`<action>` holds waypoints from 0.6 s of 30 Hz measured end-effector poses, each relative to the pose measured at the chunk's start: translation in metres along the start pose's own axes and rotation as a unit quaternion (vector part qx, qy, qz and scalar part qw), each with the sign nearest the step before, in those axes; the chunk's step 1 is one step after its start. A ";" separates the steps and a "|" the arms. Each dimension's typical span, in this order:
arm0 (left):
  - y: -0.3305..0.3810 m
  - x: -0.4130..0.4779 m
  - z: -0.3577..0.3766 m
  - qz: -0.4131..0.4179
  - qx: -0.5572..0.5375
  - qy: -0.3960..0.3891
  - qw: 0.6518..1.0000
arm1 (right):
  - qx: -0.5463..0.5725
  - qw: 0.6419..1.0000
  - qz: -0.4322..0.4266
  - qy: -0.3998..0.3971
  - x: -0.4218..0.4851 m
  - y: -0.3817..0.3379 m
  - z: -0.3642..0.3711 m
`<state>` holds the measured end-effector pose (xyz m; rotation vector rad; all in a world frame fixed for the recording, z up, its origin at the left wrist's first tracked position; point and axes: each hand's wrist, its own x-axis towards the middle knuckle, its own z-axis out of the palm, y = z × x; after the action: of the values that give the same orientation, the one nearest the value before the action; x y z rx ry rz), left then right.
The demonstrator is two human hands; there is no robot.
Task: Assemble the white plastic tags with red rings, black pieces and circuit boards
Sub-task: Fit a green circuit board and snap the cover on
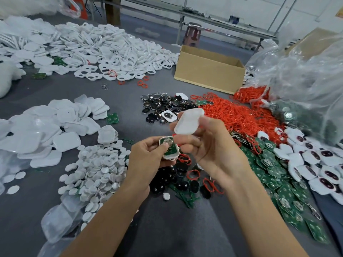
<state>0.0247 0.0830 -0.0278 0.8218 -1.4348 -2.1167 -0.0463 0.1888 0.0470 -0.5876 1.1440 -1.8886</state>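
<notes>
My left hand (pixel 146 156) grips a white tag shell (pixel 169 148) with a green circuit board seated inside, my thumb lying on the board. Just above and to the right, my right hand (pixel 207 145) pinches a plain white tag cover (pixel 188 121) between thumb and fingers, tilted and apart from the shell. Under my hands lie loose black pieces (pixel 182 185) and red rings (pixel 194 173). A big heap of red rings (pixel 239 115) spreads at the right, with green circuit boards (pixel 278 179) below it.
White covers (pixel 55 130) and round white discs (pixel 98 169) pile at the left; white frames (pixel 104 51) heap at the back. An open cardboard box (pixel 209 71) stands behind the rings. Clear plastic bags (pixel 306 75) and part-built tags (pixel 315 164) fill the right. Metal-backed black pieces (pixel 161 104) lie centre.
</notes>
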 end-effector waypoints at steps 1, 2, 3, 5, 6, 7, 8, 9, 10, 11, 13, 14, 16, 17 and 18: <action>0.000 0.000 0.000 0.000 0.000 0.005 1.000 | 0.072 0.997 0.035 0.000 -0.001 -0.001 0.000; 0.000 0.000 0.000 0.001 0.000 0.008 1.000 | 0.128 0.990 0.063 0.001 -0.001 -0.001 0.000; 0.000 0.000 0.000 0.002 -0.002 0.010 1.000 | 0.175 0.981 0.082 -0.002 -0.002 -0.001 0.000; 0.000 0.000 0.000 0.002 -0.003 0.009 1.000 | 0.246 0.964 0.100 -0.018 -0.002 -0.001 0.001; 0.000 0.000 0.001 0.002 -0.003 0.009 1.000 | 0.266 0.958 0.105 -0.021 -0.002 -0.002 0.002; 0.000 0.000 0.000 0.003 -0.001 0.009 1.000 | 0.277 0.954 0.109 -0.022 -0.002 -0.002 0.003; 0.000 0.000 0.000 0.003 0.001 0.009 1.000 | 0.286 0.951 0.113 -0.022 -0.002 -0.002 0.004; 0.000 -0.001 0.000 0.004 0.002 0.009 1.000 | 0.293 0.949 0.117 -0.021 -0.002 -0.003 0.005; 0.000 -0.001 0.000 0.004 0.002 0.008 1.000 | 0.297 0.947 0.122 -0.016 -0.002 -0.003 0.005; 0.000 -0.001 0.000 0.004 0.002 0.008 1.000 | 0.297 0.947 0.126 -0.009 -0.002 -0.003 0.006; 0.000 0.000 0.000 0.005 0.006 0.006 1.000 | 0.273 0.953 0.128 0.010 -0.002 -0.003 0.008; 0.000 0.000 -0.001 0.007 0.008 0.003 1.000 | 0.257 0.958 0.127 0.017 -0.002 -0.003 0.009; 0.000 0.000 -0.001 0.010 0.011 -0.003 1.000 | 0.233 0.964 0.128 0.017 -0.002 -0.002 0.011; 0.000 0.000 -0.001 0.011 0.012 -0.007 1.000 | 0.225 0.966 0.129 0.012 -0.003 -0.002 0.012; -0.001 0.000 -0.001 0.012 0.012 -0.011 1.000 | 0.216 0.968 0.131 0.006 -0.003 -0.001 0.013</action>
<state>0.0257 0.0825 -0.0287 0.7901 -1.4773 -2.1004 -0.0360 0.1852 0.0544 -0.1721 0.7383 -1.8304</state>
